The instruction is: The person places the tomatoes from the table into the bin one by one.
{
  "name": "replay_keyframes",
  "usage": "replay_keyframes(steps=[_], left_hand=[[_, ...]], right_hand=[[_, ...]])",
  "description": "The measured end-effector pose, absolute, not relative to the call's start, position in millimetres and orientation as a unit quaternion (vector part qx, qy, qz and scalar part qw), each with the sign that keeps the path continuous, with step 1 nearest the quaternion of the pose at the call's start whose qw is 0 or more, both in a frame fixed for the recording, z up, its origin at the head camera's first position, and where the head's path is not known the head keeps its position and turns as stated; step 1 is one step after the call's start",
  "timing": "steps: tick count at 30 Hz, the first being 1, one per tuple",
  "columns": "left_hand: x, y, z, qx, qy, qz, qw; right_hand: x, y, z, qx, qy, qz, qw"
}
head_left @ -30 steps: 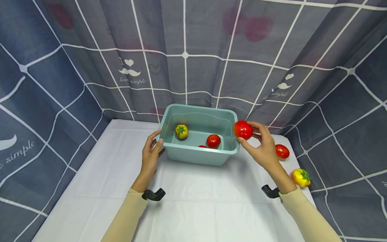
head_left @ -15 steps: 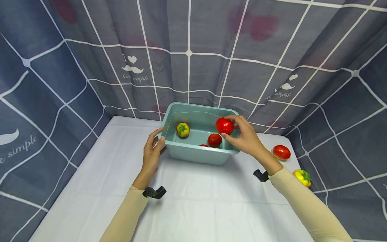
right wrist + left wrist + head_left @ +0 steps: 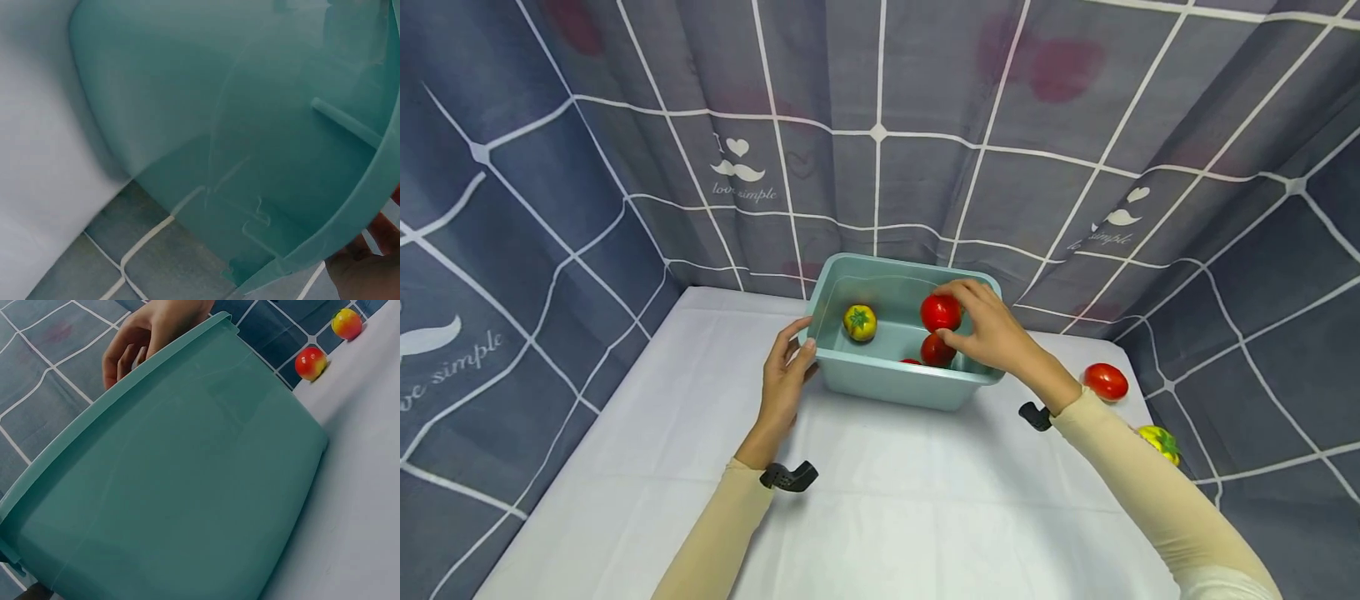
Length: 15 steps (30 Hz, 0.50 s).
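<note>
A pale teal plastic bin (image 3: 887, 379) stands on the white table, its wall (image 3: 169, 469) filling much of the left wrist view. My left hand (image 3: 782, 387) grips the rim at the bin's left end, thumb over the near corner. Reaching over the right end, my right hand (image 3: 992, 329) holds a red tomato (image 3: 938, 312) between thumb and fingers, within the bin's opening. Just below it lies a second red tomato (image 3: 936, 350), partly covered by the thumb. A sliver of another red one (image 3: 911, 362) shows behind the front wall. A yellow-green tomato (image 3: 860, 322) lies in the left half.
Right of the bin, a red tomato (image 3: 1105, 382) lies on the white tablecloth (image 3: 880, 517). A yellow-and-green tomato (image 3: 1161, 443) sits near the table's right edge, partly behind the right sleeve. Grey-blue checked curtains (image 3: 820, 183) hang close behind and at both sides.
My right hand has carried the tomato leftward from beside the bin's right rim to inside the bin's opening, over the other tomato. The left hand keeps its grip on the rim.
</note>
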<state>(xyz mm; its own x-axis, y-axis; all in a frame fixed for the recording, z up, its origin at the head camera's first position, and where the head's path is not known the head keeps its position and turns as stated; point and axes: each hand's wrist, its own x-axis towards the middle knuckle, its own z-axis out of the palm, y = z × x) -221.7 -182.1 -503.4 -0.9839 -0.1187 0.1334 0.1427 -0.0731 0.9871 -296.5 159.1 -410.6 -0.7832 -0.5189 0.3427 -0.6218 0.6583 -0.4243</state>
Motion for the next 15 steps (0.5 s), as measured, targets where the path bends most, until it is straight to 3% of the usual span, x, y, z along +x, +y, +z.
replay_keyframes(steps=[15], left_hand=[[-220.6,-180.4,-503.5,-0.006,-0.677,-0.731,0.09]], right_hand=[[-292.4,167.6,-414.2,0.294,-0.906,0.291,0.095]])
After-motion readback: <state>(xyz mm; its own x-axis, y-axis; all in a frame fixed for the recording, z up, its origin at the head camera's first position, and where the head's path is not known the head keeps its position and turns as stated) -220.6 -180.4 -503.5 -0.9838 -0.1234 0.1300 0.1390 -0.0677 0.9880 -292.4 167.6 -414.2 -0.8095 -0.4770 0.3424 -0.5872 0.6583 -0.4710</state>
